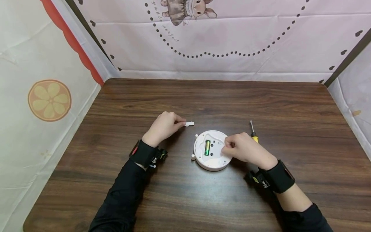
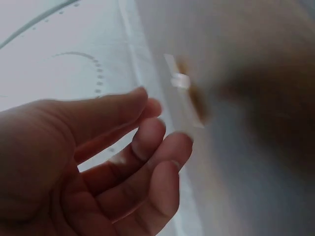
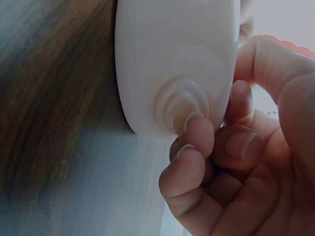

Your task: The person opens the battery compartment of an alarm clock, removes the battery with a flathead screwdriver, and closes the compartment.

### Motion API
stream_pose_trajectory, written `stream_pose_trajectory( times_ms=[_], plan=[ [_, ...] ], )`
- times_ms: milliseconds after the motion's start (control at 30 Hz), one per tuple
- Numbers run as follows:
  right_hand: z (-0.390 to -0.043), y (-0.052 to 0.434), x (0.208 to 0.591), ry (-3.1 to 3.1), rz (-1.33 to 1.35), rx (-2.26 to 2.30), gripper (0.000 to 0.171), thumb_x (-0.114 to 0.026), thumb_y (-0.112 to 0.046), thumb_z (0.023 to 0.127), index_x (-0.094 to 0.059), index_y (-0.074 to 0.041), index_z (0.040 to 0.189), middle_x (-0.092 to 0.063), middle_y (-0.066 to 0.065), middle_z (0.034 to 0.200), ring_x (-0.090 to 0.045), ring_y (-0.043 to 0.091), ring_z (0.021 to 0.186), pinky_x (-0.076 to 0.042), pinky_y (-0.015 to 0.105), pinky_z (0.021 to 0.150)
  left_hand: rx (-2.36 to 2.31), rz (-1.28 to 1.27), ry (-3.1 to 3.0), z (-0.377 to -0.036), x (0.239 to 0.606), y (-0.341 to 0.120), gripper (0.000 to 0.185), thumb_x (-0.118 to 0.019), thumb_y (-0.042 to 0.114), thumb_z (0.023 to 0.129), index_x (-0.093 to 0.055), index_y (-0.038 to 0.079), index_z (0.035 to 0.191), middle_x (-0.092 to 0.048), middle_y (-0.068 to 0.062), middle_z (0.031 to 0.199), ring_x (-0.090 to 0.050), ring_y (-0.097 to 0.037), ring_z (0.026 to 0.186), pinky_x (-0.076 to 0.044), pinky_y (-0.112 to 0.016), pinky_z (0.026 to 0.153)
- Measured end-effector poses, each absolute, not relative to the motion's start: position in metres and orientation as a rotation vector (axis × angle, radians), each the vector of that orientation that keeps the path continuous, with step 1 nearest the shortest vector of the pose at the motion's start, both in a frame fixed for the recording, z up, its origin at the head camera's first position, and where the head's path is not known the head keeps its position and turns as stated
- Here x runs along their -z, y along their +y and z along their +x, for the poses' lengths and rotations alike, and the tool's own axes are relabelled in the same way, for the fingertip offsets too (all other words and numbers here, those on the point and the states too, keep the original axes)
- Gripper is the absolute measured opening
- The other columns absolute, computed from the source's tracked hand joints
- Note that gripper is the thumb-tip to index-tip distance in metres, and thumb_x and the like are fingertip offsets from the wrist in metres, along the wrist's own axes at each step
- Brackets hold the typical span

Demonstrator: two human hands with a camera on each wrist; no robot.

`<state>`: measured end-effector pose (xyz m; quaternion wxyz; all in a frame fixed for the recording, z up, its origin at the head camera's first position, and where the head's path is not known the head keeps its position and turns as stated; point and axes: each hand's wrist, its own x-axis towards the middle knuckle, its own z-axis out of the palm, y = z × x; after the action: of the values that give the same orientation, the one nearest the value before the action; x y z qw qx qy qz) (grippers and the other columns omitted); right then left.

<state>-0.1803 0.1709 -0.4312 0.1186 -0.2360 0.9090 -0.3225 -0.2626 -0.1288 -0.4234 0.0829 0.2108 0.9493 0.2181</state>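
A round white alarm clock (image 1: 204, 162) lies face down on the table, with a green and gold battery (image 1: 207, 148) in its bay. My right hand (image 1: 243, 148) holds the clock's right edge. In the right wrist view, its curled fingers (image 3: 189, 162) are at the side wall, beside a round knob (image 3: 182, 105). Left of the clock, my left hand (image 1: 168, 125) has its fingertips right at a small white battery cover (image 1: 189, 123). In the left wrist view the blurred cover (image 2: 181, 81) lies beyond the thumb and loosely bent fingers, with nothing visible between them.
A screwdriver (image 1: 254, 135) with a yellow and black handle lies just behind my right hand, its tip pointing away. The brown wooden table (image 1: 203, 103) ends at a printed white cloth (image 1: 232, 64) at the back, with cloth along the sides too.
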Motion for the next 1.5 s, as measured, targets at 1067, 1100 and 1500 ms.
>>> stream_pose_trajectory(
  times_ms=[1067,1100,1500],
  plan=[
    [-0.18,0.171,0.423,2.655,-0.656,0.91,0.035,-0.063,-0.014,0.094,-0.049,-0.019,0.062,-0.042,-0.01,0.055,-0.043,0.006,0.051,-0.034,0.024,0.054,-0.257,0.927,2.528,-0.213,0.384,-0.088,0.04,-0.08,0.05,0.084,-0.062,0.014,0.084,-0.052,0.003,0.082,-0.048,-0.013,0.072,-0.039,-0.028,0.062],
    [-0.179,0.171,0.422,2.65,-0.633,0.916,0.035,-0.063,-0.015,0.094,-0.05,-0.018,0.062,-0.045,-0.01,0.054,-0.045,0.007,0.051,-0.035,0.024,0.054,-0.251,0.936,2.539,-0.213,0.386,-0.087,0.041,-0.08,0.051,0.083,-0.063,0.013,0.087,-0.053,0.003,0.084,-0.049,-0.013,0.073,-0.04,-0.028,0.063],
    [-0.173,0.162,0.414,2.457,-0.472,0.966,0.032,-0.063,-0.02,0.099,-0.064,-0.011,0.068,-0.063,-0.003,0.059,-0.063,0.011,0.054,-0.049,0.03,0.055,-0.231,0.979,2.643,-0.21,0.404,-0.072,0.106,-0.07,0.071,0.081,-0.041,-0.004,0.149,-0.053,-0.016,0.136,-0.056,-0.025,0.119,-0.05,-0.041,0.094]
  ],
)
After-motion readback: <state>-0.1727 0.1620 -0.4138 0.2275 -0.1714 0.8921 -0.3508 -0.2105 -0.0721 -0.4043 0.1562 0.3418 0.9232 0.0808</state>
